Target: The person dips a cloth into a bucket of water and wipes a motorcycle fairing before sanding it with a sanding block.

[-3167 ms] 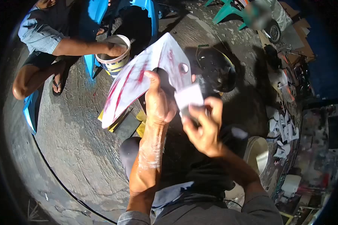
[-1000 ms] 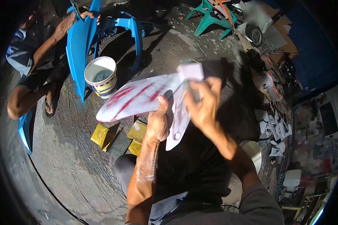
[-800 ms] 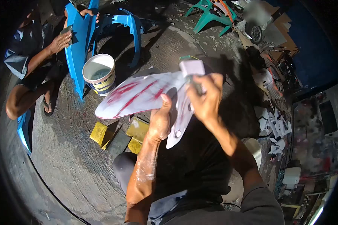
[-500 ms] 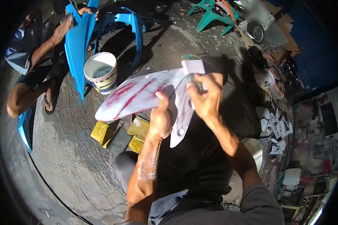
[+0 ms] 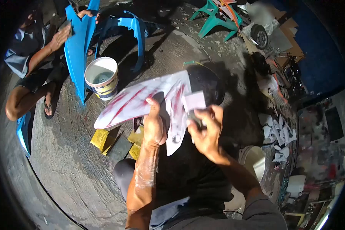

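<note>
A white body panel (image 5: 136,101) streaked with red hangs in front of me, its pointed end to the left. My left hand (image 5: 154,124) grips it from below near the middle. Folded sandpaper (image 5: 193,103), pale on the side facing me, is pinched in my right hand (image 5: 205,132) and lies against the right edge of the panel. My left forearm is coated with pale residue.
Another person (image 5: 30,65) sits at the upper left, rubbing a blue panel (image 5: 78,50). A white bucket (image 5: 101,78) stands beside it on the concrete. Yellow sandpaper sheets (image 5: 103,140) lie under the panel. A green plastic chair (image 5: 214,17) and clutter fill the right.
My right hand with the sandpaper has slid down from the panel's upper edge to its right side. The panel has tilted and dropped slightly. The other person's hand keeps moving on the blue panel.
</note>
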Motion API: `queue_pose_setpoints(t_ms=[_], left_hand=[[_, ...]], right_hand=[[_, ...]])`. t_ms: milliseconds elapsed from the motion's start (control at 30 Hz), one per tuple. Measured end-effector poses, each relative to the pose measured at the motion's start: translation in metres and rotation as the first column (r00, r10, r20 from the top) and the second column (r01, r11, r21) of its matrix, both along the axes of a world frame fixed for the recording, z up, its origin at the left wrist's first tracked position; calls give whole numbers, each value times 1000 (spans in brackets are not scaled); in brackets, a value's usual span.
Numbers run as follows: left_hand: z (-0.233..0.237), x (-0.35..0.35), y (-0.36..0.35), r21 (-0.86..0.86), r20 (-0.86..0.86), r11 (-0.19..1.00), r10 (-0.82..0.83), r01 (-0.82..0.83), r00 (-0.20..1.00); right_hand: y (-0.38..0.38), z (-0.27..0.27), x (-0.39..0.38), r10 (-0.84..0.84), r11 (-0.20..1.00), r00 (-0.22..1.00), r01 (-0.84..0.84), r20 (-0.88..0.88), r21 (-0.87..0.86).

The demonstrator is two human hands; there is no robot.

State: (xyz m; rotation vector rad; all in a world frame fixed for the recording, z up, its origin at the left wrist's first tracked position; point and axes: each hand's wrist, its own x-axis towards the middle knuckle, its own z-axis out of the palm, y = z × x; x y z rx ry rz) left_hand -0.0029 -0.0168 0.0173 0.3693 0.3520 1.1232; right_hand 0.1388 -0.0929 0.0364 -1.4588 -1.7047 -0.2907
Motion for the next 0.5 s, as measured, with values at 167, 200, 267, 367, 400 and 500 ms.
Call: queue_pose_setpoints(t_ms=[167, 200, 267, 367, 400, 500], left_hand=[[8, 1, -3, -16, 2, 1000, 4, -4, 1000], [4, 2, -1, -28, 17, 999, 32, -31, 999], [-5, 3, 0, -60, 44, 996, 76, -73, 996], [-12, 10, -2, -70, 97, 994, 92, -85, 991], [-12, 7, -2, -81, 93, 994, 78, -71, 993], [-10, 3, 1, -135, 44, 986, 108, -101, 993]], right_hand=[[21, 8, 5, -123, 990, 985, 115, -117, -76], [5, 5, -2, -73, 994, 997, 70, -37, -78], [-15, -3, -18, 21, 996, 1000, -21, -7, -89], [16, 1, -1, -110, 991, 994, 110, -1, -72], [25, 1, 1, -157, 987, 988, 157, 3, -29], [-16, -2, -22, 5, 993, 1000, -3, 17, -117]])
